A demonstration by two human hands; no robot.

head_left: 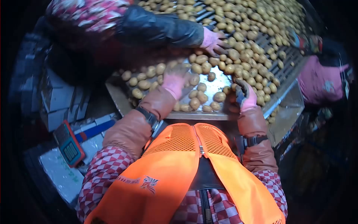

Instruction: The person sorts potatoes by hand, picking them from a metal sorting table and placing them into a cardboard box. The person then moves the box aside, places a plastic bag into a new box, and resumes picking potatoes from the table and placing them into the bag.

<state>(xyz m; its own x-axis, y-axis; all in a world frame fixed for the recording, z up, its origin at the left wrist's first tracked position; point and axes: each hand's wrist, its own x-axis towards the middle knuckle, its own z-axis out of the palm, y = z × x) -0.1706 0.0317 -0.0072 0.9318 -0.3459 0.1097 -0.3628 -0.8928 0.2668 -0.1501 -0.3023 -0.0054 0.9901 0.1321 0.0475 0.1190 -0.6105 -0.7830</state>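
Observation:
Both my hands wear pink gloves with dark, dirty fingers and are over a metal sorting tray (214, 85) holding many potatoes (201, 98). My left hand (176, 80) is among potatoes at the tray's left part; its fingers are smeared by motion, so I cannot tell whether they hold one. At the right, my right hand (244, 94) has its fingers apart and curved beside the potato pile, its palm side facing left. A dark, blurred potato-like shape lies just left of it; contact is unclear.
A co-worker's pink-gloved hand (214, 42) reaches in from the upper left onto the potatoes. Another person's arm (311, 43) comes from the right. Slatted bars (296, 61) lie beyond the tray. A scale display (69, 149) and white boxes (59, 99) stand at the left.

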